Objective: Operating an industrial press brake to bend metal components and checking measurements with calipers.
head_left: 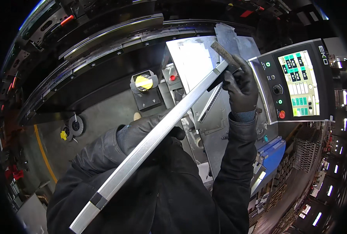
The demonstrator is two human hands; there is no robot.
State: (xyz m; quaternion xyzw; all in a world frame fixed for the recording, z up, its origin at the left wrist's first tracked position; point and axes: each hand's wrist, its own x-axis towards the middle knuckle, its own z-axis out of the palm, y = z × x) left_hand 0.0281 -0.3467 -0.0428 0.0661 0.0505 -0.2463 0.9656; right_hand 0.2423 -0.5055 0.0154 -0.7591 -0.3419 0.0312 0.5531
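A long silver metal profile (173, 116) slants across my body, from the lower left up to the worktable side. Two dark bands mark it, one near each end. My left hand (142, 126), in a black glove, is closed around its middle, with the thumb showing below. At the profile's upper end is my right hand (242, 89), also black-gloved. Its fingers are curled round a short, flat, worn metal strip (222, 51) that looks like a file. The strip lies close to the profile's end; whether they touch I cannot tell.
A metal worktable (216, 138) with a ruler-like scale (211, 102) stands under my right hand. To its right is a control panel (298, 84) with a lit screen. A long machine bed (115, 45) runs across the back. A black foot pedal box (147, 99) sits on the floor.
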